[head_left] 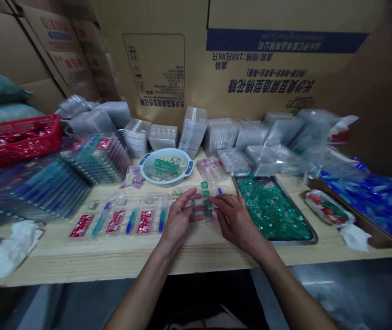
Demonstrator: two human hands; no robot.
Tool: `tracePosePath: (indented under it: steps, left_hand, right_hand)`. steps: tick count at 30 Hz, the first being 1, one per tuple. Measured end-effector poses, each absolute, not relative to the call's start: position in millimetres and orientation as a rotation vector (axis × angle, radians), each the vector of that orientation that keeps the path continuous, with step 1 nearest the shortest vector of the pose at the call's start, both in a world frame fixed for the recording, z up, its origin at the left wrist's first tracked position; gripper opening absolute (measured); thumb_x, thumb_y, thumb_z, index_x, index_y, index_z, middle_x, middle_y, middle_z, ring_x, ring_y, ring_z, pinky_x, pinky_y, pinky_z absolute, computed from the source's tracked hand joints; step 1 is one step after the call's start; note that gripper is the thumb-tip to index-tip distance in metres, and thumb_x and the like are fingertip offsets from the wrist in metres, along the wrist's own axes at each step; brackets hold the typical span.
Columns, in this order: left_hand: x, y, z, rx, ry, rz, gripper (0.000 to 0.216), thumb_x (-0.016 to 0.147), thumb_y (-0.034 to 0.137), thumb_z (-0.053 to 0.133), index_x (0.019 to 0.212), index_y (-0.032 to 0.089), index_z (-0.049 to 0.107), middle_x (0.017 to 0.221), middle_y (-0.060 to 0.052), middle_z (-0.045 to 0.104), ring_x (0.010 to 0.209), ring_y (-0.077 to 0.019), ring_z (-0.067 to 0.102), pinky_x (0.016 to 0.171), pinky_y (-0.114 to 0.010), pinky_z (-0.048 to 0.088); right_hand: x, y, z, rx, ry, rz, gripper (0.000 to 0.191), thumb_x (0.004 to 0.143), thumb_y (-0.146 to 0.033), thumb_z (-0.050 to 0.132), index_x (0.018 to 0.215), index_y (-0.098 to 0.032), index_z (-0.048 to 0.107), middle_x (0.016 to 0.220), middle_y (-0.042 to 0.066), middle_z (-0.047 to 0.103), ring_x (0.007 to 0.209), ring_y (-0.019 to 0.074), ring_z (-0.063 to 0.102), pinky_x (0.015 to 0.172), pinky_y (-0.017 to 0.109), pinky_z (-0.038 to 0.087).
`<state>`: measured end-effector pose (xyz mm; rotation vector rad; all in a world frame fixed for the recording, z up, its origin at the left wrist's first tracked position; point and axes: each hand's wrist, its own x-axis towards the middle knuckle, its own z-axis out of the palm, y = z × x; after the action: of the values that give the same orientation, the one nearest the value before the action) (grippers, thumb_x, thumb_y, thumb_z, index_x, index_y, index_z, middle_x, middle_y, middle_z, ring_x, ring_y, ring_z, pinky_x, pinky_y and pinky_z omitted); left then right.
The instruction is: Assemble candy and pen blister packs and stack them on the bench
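Observation:
A short strip of several green translucent packets (205, 200) stands lengthwise between my hands, above the clear plastic trays. My left hand (178, 217) holds it from the left, with fingers stretched behind the strip and the thumb raised. From the right, my right hand (235, 217) pinches the strip's edge with bent fingers; its fingertips are partly hidden. Below and to the left lies a row of clear trays (122, 215) with red-and-white packets (115, 221) and blue pens or pen-like tubes (131, 221). A metal tray (314, 238) of loose green packets (267, 208) sits beside my right hand.
A light-blue basin (143, 170) with green and pale pieces stands behind my hands. Stacked empty clear trays (192, 130) line the cardboard wall (196, 55). Filled stacks (94, 158) and a red basket (53, 133) are left; a brown box of blue pieces (371, 197) is right.

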<state>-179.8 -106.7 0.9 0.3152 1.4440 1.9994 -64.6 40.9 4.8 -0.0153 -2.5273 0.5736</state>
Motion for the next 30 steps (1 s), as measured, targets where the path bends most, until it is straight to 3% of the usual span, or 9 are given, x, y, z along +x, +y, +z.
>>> tracePosePath:
  steps: [8, 15, 22, 27, 30]
  left_hand:
    - [-167, -98, 0, 0.463, 1.569, 1.951, 0.052, 0.078, 0.011, 0.056, 0.128, 0.022, 0.064, 0.130, -0.009, 0.063, 0.087, -0.0178, 0.071, 0.072, -0.030, 0.059]
    - [-163, -94, -7, 0.388, 1.518, 1.980, 0.054, 0.077, 0.012, 0.056, 0.130, 0.022, 0.063, 0.131, -0.010, 0.063, 0.084, -0.0171, 0.070, 0.070, -0.028, 0.059]
    - [-166, -97, -7, 0.365, 1.499, 1.950, 0.057, 0.076, 0.013, 0.060, 0.132, 0.021, 0.062, 0.131, -0.011, 0.064, 0.083, -0.0171, 0.070, 0.067, -0.027, 0.058]
    - [-169, -99, -6, 0.367, 1.534, 1.885, 0.056, 0.075, 0.015, 0.063, 0.130, 0.020, 0.063, 0.130, -0.012, 0.066, 0.080, -0.0164, 0.070, 0.067, -0.027, 0.058]
    - [-178, -102, -5, 0.349, 1.584, 1.898, 0.064, 0.075, 0.019, 0.069, 0.137, 0.021, 0.055, 0.127, -0.013, 0.067, 0.080, -0.0165, 0.070, 0.067, -0.027, 0.058]
  right_hand:
    - [-66, 41, 13, -0.139, -2.718, 0.338, 0.015, 0.095, -0.013, 0.047, 0.105, -0.016, 0.057, 0.100, 0.011, 0.063, 0.095, 0.0270, 0.055, 0.086, 0.041, 0.035]
    - [-69, 45, 3, -0.251, -2.665, 0.530, 0.006, 0.092, -0.015, 0.051, 0.096, -0.017, 0.055, 0.092, 0.008, 0.065, 0.088, 0.0248, 0.058, 0.083, 0.039, 0.036]
    - [-66, 45, 13, -0.122, -2.667, 0.449, 0.046, 0.087, -0.002, 0.047, 0.126, -0.020, 0.064, 0.110, 0.011, 0.064, 0.103, 0.0258, 0.057, 0.087, 0.040, 0.038]
    - [-67, 51, -3, -0.107, -2.613, 0.578, 0.056, 0.085, 0.000, 0.046, 0.132, -0.025, 0.064, 0.112, 0.011, 0.063, 0.110, 0.0232, 0.058, 0.090, 0.038, 0.045]
    - [-60, 81, -15, -0.260, -2.514, 0.649, 0.057, 0.087, -0.001, 0.041, 0.137, -0.022, 0.060, 0.114, 0.010, 0.067, 0.105, 0.0207, 0.062, 0.090, 0.035, 0.049]
